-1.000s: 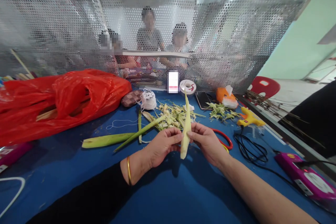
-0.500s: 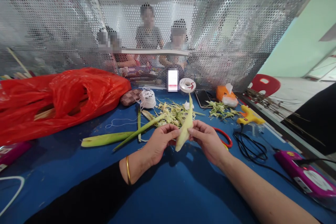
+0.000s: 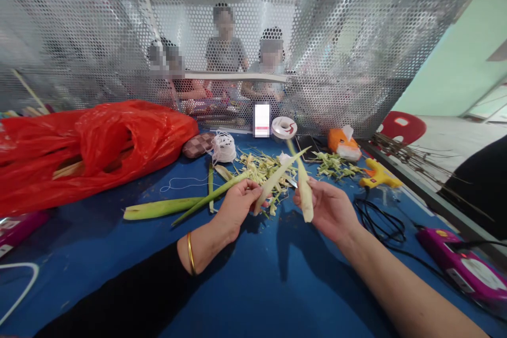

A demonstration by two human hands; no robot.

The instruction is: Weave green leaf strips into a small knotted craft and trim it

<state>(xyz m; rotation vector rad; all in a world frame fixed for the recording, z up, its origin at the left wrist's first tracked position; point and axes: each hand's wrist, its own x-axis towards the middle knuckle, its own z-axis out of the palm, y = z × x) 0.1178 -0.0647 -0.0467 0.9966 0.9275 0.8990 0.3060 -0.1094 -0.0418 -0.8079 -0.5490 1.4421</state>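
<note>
My left hand point(image 3: 240, 202) pinches the lower end of a pale, pointed husk leaf point(image 3: 279, 176) between thumb and fingers. A second pale husk piece point(image 3: 305, 193) is in my right hand point(image 3: 329, 206), its wide end down and its thin tip up. The two pieces are apart. Behind my hands lies a pile of shredded husk scraps point(image 3: 259, 165) on the blue table point(image 3: 253, 285). To the left of my left hand are a green husk point(image 3: 160, 208) and a long green stalk point(image 3: 216, 194).
A red plastic bag point(image 3: 103, 153) fills the left. Behind are white string point(image 3: 224, 148), a tape roll point(image 3: 284, 128), phones and an orange tissue pack point(image 3: 343, 142). Right are a yellow glue gun point(image 3: 380, 174), black cable and purple power strip point(image 3: 461, 261). People sit behind a perforated screen.
The husk held between both hands is now two separate pieces, one in each hand. My right hand has moved right and my left hand slightly left.
</note>
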